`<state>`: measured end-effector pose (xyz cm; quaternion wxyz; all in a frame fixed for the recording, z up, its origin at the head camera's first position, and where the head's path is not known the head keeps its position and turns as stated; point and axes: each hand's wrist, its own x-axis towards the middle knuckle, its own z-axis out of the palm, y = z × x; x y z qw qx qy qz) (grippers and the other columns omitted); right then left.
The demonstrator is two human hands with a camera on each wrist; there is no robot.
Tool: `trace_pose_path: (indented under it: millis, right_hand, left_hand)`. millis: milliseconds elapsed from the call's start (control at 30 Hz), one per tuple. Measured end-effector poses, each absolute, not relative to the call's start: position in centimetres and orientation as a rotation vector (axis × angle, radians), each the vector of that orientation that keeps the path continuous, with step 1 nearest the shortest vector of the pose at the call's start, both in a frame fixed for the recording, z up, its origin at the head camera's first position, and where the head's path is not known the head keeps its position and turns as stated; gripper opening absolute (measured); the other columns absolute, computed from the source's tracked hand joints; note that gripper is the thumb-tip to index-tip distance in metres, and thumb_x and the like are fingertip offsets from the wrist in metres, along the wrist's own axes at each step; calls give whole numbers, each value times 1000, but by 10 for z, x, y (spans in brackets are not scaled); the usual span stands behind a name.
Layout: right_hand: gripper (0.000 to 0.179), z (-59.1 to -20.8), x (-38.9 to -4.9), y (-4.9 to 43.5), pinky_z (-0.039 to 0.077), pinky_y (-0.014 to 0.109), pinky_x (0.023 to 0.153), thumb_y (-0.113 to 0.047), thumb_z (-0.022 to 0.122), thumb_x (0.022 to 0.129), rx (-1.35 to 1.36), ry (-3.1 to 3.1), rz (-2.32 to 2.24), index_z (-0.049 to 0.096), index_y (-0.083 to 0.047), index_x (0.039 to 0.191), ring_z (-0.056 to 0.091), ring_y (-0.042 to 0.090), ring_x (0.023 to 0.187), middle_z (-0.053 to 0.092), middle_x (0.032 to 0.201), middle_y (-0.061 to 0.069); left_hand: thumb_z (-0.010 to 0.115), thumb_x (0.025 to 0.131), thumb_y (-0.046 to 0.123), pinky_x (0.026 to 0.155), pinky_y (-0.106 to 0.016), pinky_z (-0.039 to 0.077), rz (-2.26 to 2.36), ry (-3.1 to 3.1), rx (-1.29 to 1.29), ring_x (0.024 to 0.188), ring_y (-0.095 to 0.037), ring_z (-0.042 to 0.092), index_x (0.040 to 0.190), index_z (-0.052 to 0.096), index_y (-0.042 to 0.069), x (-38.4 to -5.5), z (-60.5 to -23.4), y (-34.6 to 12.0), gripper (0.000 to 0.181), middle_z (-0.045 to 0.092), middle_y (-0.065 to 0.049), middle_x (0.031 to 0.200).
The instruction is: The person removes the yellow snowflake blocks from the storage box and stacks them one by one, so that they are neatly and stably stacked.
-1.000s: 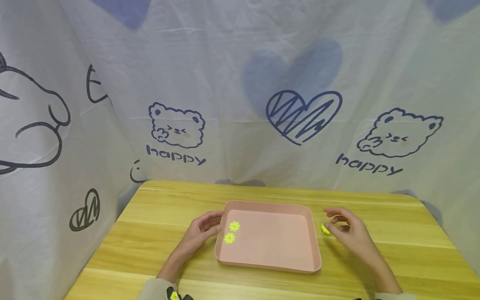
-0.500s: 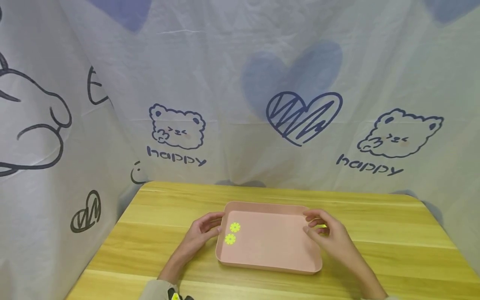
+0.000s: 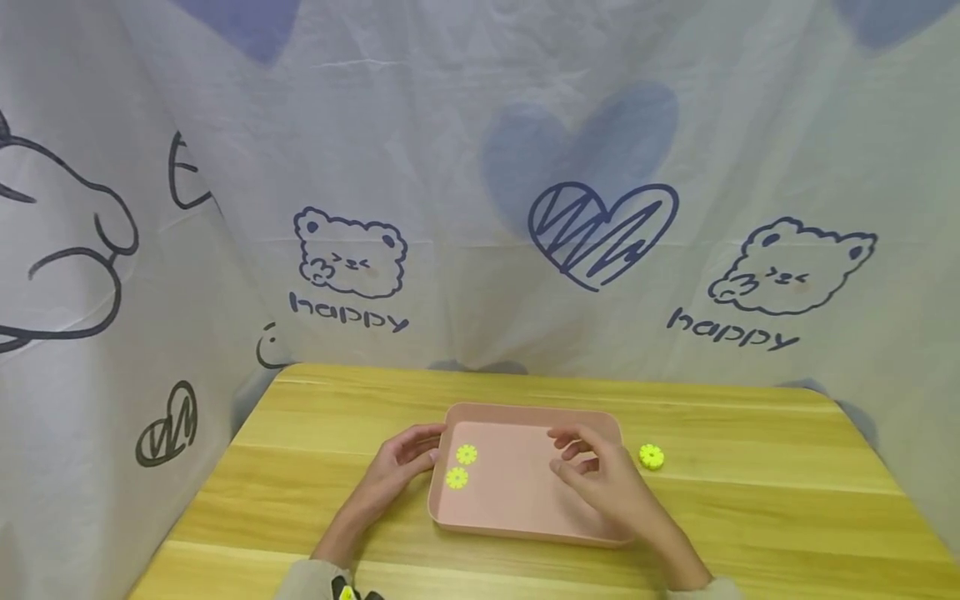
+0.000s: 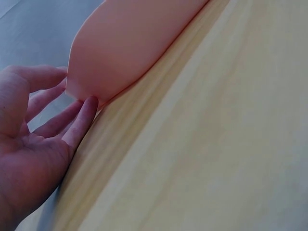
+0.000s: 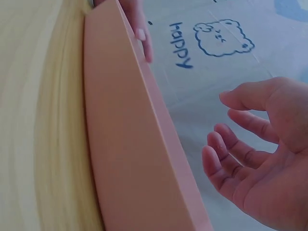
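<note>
A shallow pink tray (image 3: 517, 508) lies on the wooden table. My left hand (image 3: 401, 462) is at its left end; in the left wrist view, the thumb and fingertips (image 4: 89, 103) touch the tray's outer wall. Over the right half of the tray hovers my right hand (image 3: 600, 479), loosely bent, and the right wrist view shows nothing between its fingers (image 5: 221, 163). Two yellow notched discs, an upper one (image 3: 467, 454) and a lower one (image 3: 457, 477), lie inside by the left wall. Another yellow notched piece (image 3: 652, 457), thicker-looking, sits on the table just right of the tray.
The wooden table (image 3: 765, 483) reaches back to a pale cloth backdrop (image 3: 465, 167) printed with hearts, bears and the word happy. More of this cloth hangs along the left side (image 3: 75, 417).
My right hand has moved left, from beside the yellow piece on the table to over the tray, leaving that piece uncovered. My left hand and both discs in the tray have stayed put.
</note>
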<state>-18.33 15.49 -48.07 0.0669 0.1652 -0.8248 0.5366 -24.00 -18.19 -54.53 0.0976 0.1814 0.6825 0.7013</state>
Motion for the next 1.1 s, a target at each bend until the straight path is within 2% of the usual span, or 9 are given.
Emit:
trace_pose_path:
  millis: [200, 400, 700, 800, 933, 1100]
  right_hand:
    - [32, -485, -187, 131, 59, 28, 76, -4, 76, 91, 552, -2514, 1607, 69, -12, 120, 64, 19, 92, 68, 107, 11]
    - [30, -492, -192, 105, 59, 28, 79, -5, 75, 92, 619, -2537, 1668, 68, -16, 119, 63, 20, 93, 67, 110, 12]
    - [27, -501, -201, 73, 57, 37, 81, -3, 73, 90, 726, -2564, 1624, 68, -4, 117, 62, 26, 94, 67, 104, 12]
    - [26, -502, -205, 62, 56, 34, 82, -3, 72, 88, 718, -2607, 1571, 69, -2, 114, 63, 23, 92, 67, 101, 9]
    - [25, -507, -212, 49, 53, 25, 76, -3, 73, 85, 687, -2695, 1471, 71, -2, 110, 61, 17, 86, 65, 95, 4]
    - [26, -515, -216, 41, 48, 23, 71, -5, 77, 80, 680, -2791, 1324, 73, -5, 106, 55, 13, 79, 61, 88, 1]
  left_hand:
    - [61, 103, 5, 103, -36, 53, 2046, 2022, 528, 138, -44, 47, 145, 48, -8, -240, -543, -184, 46, 49, -28, 149]
    - [62, 103, 7, 106, -35, 50, 1979, 2053, 517, 140, -42, 46, 147, 48, -4, -242, -536, -186, 47, 48, -24, 151]
    - [61, 103, 7, 106, -37, 50, 1955, 2059, 515, 139, -41, 47, 146, 49, -3, -251, -535, -187, 46, 50, -23, 151]
    - [61, 103, 6, 104, -35, 52, 1966, 2060, 524, 138, -40, 48, 146, 50, -3, -253, -537, -188, 45, 51, -24, 150]
    - [60, 104, 6, 103, -34, 53, 1984, 2040, 549, 138, -40, 49, 146, 49, -4, -255, -539, -188, 45, 50, -25, 150]
    - [60, 103, 6, 101, -35, 54, 2031, 2007, 575, 137, -41, 49, 145, 50, -5, -254, -542, -184, 44, 52, -26, 148]
